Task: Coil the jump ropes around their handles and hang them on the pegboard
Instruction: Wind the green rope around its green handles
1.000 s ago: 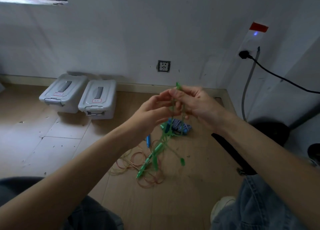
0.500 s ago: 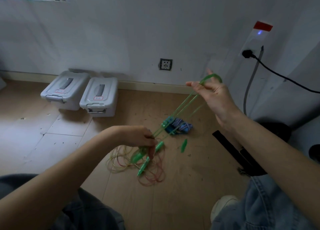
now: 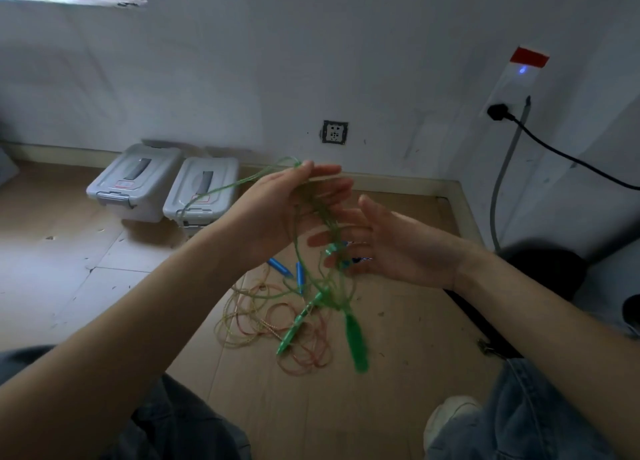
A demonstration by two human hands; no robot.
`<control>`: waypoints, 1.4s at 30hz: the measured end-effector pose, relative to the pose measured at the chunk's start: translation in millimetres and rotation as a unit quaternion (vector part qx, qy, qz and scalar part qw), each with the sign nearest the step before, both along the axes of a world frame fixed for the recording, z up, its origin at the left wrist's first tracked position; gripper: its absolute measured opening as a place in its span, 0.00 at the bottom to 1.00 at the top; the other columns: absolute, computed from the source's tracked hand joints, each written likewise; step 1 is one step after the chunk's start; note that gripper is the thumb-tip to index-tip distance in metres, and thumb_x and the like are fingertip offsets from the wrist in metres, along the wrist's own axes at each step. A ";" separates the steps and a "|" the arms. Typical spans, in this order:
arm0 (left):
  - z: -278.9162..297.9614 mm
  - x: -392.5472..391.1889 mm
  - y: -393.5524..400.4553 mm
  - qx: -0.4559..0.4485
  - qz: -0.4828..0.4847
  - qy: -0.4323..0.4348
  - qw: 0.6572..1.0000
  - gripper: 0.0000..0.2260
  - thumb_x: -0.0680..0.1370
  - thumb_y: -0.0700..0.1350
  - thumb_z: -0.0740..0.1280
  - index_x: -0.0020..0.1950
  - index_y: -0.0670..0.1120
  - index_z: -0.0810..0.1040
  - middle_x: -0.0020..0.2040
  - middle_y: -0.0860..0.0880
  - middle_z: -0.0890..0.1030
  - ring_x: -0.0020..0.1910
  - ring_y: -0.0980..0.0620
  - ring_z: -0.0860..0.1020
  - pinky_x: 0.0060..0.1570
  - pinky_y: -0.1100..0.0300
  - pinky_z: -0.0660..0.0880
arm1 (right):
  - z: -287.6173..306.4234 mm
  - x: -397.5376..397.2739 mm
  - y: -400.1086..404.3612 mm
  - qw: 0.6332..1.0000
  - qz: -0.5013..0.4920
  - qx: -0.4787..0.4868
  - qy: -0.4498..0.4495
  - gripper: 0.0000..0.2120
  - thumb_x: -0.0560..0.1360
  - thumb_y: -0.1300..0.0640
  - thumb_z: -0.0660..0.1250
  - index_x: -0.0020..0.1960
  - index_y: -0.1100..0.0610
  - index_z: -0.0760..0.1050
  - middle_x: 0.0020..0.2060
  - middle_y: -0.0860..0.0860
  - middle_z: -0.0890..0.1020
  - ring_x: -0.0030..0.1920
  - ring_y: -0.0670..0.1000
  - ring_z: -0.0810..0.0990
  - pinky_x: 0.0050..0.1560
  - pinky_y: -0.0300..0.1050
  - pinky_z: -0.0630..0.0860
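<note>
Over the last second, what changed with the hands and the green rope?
The left hand rose back up, gripping the green rope. The right hand let go, dropped beside it, open. The handles now dangle. Orange rope and bins stayed put.

The person is wearing no sleeves, so both forearms are showing bare down to the left hand (image 3: 277, 214) and the right hand (image 3: 391, 248). Faded blue denim jeans (image 3: 526, 421) are covering both legs, and a white shoe (image 3: 446, 414) is showing near the right knee.
</note>
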State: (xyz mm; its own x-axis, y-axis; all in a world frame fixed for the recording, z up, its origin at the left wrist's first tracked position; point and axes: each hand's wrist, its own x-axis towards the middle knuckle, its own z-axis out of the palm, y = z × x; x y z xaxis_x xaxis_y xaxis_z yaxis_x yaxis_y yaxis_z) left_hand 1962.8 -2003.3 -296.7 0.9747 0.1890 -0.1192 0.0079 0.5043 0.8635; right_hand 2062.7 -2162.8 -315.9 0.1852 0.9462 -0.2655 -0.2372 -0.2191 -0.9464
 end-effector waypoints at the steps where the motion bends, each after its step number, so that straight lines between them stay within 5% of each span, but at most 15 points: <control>1: -0.3 -0.2 3.3 -0.016 0.023 -0.006 1.000 0.14 0.81 0.46 0.54 0.54 0.42 0.77 0.49 0.45 0.84 0.49 0.50 0.82 0.42 0.62 0.78 | -0.9 0.0 -0.4 0.999 -0.011 -0.007 -0.033 0.20 0.72 0.46 0.65 0.59 0.55 0.77 0.50 0.54 0.83 0.47 0.52 0.79 0.50 0.44 0.76; 4: -6.1 -2.3 15.3 -0.005 0.120 0.031 0.992 0.14 0.81 0.47 0.53 0.53 0.44 0.76 0.46 0.48 0.85 0.47 0.52 0.82 0.38 0.65 0.78 | -5.9 4.2 -5.5 0.963 -0.051 -0.091 -0.249 0.07 0.72 0.57 0.69 0.49 0.56 0.81 0.42 0.55 0.84 0.40 0.52 0.77 0.40 0.42 0.74; 6: -13.5 -2.8 23.2 0.005 0.186 0.097 0.978 0.14 0.81 0.47 0.54 0.50 0.45 0.78 0.44 0.49 0.84 0.45 0.52 0.81 0.32 0.65 0.78 | -9.2 6.9 -8.5 0.941 -0.078 -0.123 -0.307 0.06 0.73 0.57 0.68 0.45 0.59 0.82 0.38 0.54 0.84 0.33 0.47 0.77 0.29 0.37 0.71; 9: -21.7 -2.9 31.1 -0.002 0.215 0.162 0.963 0.13 0.80 0.48 0.57 0.47 0.45 0.79 0.46 0.46 0.77 0.40 0.54 0.76 0.28 0.66 0.76 | -6.2 12.3 -8.2 0.943 -0.133 -0.115 -0.284 0.08 0.73 0.55 0.67 0.46 0.59 0.81 0.38 0.49 0.84 0.31 0.44 0.79 0.22 0.35 0.71; 12: -27.1 -2.7 32.3 0.014 0.193 0.175 0.965 0.13 0.80 0.48 0.58 0.48 0.45 0.79 0.36 0.49 0.72 0.25 0.59 0.71 0.21 0.68 0.69 | -4.0 19.7 -9.3 0.930 -0.168 -0.105 -0.310 0.11 0.73 0.53 0.66 0.48 0.59 0.80 0.42 0.51 0.84 0.31 0.46 0.80 0.21 0.37 0.72; 15: -31.2 -3.9 34.2 0.048 0.189 0.193 0.962 0.12 0.80 0.49 0.59 0.49 0.45 0.79 0.33 0.51 0.70 0.21 0.60 0.67 0.18 0.69 0.63 | -3.2 24.6 -12.5 0.932 -0.202 -0.099 -0.284 0.06 0.72 0.57 0.68 0.48 0.56 0.80 0.41 0.50 0.83 0.32 0.42 0.80 0.23 0.36 0.73; 20: -35.7 -6.7 36.6 0.079 0.201 0.229 0.949 0.11 0.79 0.49 0.61 0.47 0.45 0.80 0.31 0.51 0.71 0.23 0.59 0.66 0.18 0.69 0.64 | 0.0 31.0 -14.9 0.915 -0.303 -0.086 -0.252 0.03 0.70 0.60 0.70 0.40 0.53 0.81 0.41 0.48 0.84 0.44 0.51 0.81 0.42 0.43 0.79; 25: -36.7 -4.5 38.1 0.092 0.207 0.204 0.952 0.12 0.79 0.48 0.61 0.48 0.43 0.80 0.31 0.50 0.71 0.23 0.59 0.67 0.19 0.68 0.65 | -0.1 26.3 -13.7 0.941 -0.250 -0.109 -0.200 0.03 0.74 0.64 0.66 0.43 0.60 0.78 0.38 0.54 0.83 0.28 0.47 0.78 0.23 0.35 0.71; 30: -35.6 -4.2 35.7 0.084 0.205 0.188 0.957 0.12 0.78 0.49 0.61 0.46 0.44 0.80 0.33 0.50 0.72 0.23 0.59 0.70 0.20 0.68 0.67 | 0.5 24.6 -13.2 0.941 -0.236 -0.106 -0.218 0.03 0.75 0.62 0.65 0.45 0.60 0.77 0.40 0.57 0.81 0.21 0.42 0.72 0.19 0.33 0.66; 37: -31.3 -3.7 1.1 0.137 -0.033 0.117 0.983 0.19 0.68 0.52 0.68 0.59 0.59 0.74 0.59 0.51 0.75 0.53 0.47 0.77 0.45 0.59 0.79 | 3.2 16.6 -8.5 0.974 -0.162 -0.048 -0.152 0.04 0.76 0.61 0.62 0.48 0.61 0.73 0.34 0.51 0.82 0.23 0.44 0.71 0.19 0.34 0.66; 40: -33.4 -2.5 -10.0 0.149 -0.084 0.083 0.982 0.21 0.67 0.46 0.71 0.59 0.53 0.75 0.54 0.49 0.81 0.51 0.50 0.81 0.47 0.57 0.78 | 3.4 13.1 -6.2 0.977 -0.148 -0.025 -0.150 0.04 0.76 0.60 0.62 0.47 0.61 0.73 0.33 0.50 0.82 0.24 0.46 0.74 0.19 0.34 0.67; 42: -33.1 -3.1 -12.2 0.239 -0.054 0.098 0.965 0.14 0.67 0.45 0.71 0.51 0.47 0.78 0.43 0.51 0.83 0.45 0.52 0.81 0.49 0.56 0.76 | 4.5 12.9 -6.2 0.975 -0.148 -0.033 -0.160 0.04 0.75 0.59 0.64 0.47 0.60 0.74 0.32 0.50 0.81 0.22 0.45 0.73 0.19 0.34 0.66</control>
State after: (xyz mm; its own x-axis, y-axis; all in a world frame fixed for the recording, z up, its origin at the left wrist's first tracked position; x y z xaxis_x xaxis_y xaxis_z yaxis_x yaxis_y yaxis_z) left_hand 1959.7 -2015.5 -329.9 0.9592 0.1664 -0.2286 0.2256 0.0369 0.9735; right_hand 2075.7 -2169.0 -311.5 0.5303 0.8219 -0.2079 0.0056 -0.2487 -0.9686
